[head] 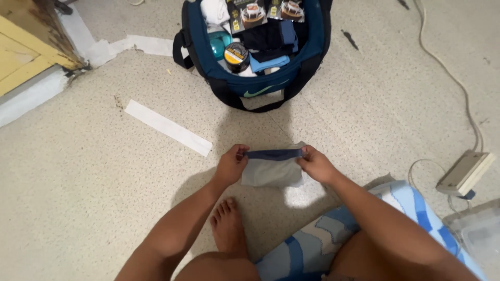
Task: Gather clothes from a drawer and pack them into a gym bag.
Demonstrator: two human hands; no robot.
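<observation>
While your left hand and right hand are pinching the grey garment's navy waistband, uneven tension is likely risking a crooked fold.

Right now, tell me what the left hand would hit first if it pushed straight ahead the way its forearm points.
Likely the dark blue duffel bag, open and full, standing beyond the grey folded cloth that the left hand pinches with the right hand. Only bare floor shows between; depth is unclear.

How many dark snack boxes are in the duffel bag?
2: both stand at the far end of the open navy duffel bag, the left box beside the right box. More may be hidden under the clothes.
</observation>
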